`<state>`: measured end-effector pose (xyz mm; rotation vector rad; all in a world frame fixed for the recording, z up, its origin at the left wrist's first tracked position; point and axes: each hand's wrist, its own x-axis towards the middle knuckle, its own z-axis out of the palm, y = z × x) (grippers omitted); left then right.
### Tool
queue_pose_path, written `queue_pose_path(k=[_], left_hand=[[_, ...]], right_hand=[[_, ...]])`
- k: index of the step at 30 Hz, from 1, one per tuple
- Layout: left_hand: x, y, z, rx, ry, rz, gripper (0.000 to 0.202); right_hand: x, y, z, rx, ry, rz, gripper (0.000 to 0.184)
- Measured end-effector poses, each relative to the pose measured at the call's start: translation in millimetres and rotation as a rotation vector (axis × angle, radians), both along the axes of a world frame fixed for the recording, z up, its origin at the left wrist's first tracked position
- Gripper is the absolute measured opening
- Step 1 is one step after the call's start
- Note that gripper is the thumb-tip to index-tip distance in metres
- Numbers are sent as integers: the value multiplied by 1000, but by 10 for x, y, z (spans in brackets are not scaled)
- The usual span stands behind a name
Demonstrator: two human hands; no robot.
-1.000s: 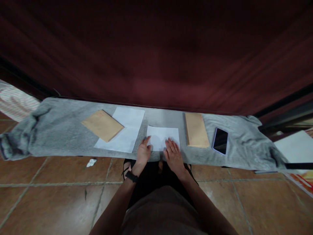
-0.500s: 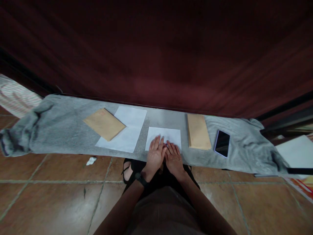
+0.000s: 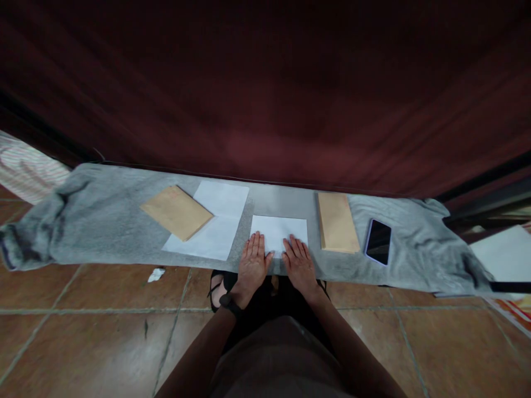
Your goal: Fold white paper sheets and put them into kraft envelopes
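Note:
A white sheet of paper (image 3: 279,225), apparently folded, lies in front of me on the grey cloth. My left hand (image 3: 253,262) rests flat on its near left part, fingers stretched out. On the near right part lies my right hand (image 3: 299,265), palm down with its fingers a little spread. Neither hand grips anything. To the left, larger white paper (image 3: 224,199) with a crease is partly covered by brown envelopes (image 3: 177,211). Right of the sheet sits a stack of brown envelopes (image 3: 338,222).
A phone (image 3: 378,241) with a pale purple edge lies right of the envelope stack. The grey cloth (image 3: 108,215) covers a narrow surface against a dark red panel (image 3: 265,110). A crumpled white scrap (image 3: 156,275) is on the tiled floor (image 3: 99,331). White paper (image 3: 504,251) is at the far right.
My hands were close together at the middle of the white sheet. They have slid apart, the left one to the left and the right one to the right.

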<state>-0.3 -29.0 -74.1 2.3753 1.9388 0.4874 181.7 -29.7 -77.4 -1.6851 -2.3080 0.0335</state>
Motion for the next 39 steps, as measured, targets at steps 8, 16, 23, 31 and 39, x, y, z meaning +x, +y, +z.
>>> queue_pose_path(k=[8,16,23,31,39], left_hand=[[-60,2,-7,-9,-33,64,60],[76,126,109,-10,-46,9,59],[348,528,120,-81,-73,-120,56],[323,773,-4,-103,-17,-64,56],[301,824,-51,-85,-49,-42,58]], right_hand=[[130,7,-45,20,-24,-78,53],[86,83,-21,-7,30,-101,51],[-100,481,34,-71,79,-16,51],[-140,712,-61,-70,55,-68,50],[-127,823,-99,-69,31,-112,52]])
